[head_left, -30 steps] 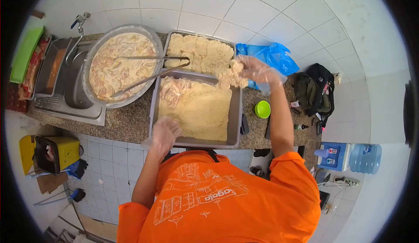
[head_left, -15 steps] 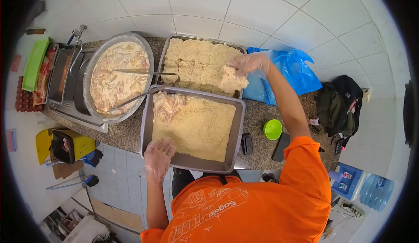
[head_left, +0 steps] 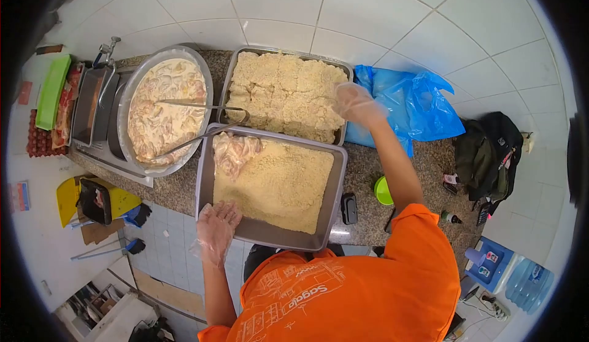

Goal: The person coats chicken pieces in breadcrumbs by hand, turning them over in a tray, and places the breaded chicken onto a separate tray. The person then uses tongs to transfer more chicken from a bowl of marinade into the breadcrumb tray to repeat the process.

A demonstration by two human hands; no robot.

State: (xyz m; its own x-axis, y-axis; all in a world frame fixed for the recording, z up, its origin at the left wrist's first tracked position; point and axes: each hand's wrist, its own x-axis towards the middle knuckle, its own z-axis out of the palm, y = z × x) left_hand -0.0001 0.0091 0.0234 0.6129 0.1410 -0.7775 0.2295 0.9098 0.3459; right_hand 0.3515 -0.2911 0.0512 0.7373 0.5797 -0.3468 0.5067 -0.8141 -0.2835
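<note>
right hand (head_left: 360,104): blurred | green cup (head_left: 383,191): partly behind forearm (head_left: 400,167) | shirt (head_left: 350,293): bottom-cropped

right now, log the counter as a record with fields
left hand: gloved, over near left corner of gray tub
right hand: gloved, at right end of metal tray
gray tub: breadcrumbs, raw-looking meat at far left
metal tray: breaded pieces
bowl: meat pieces in pale liquid
tongs: span from bowl to metal tray
blue plastic bag: right of metal tray

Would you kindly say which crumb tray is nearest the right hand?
The far tray, packed with coated pieces: the right hand is at its right end. The near tray holds loose crumbs.
</note>
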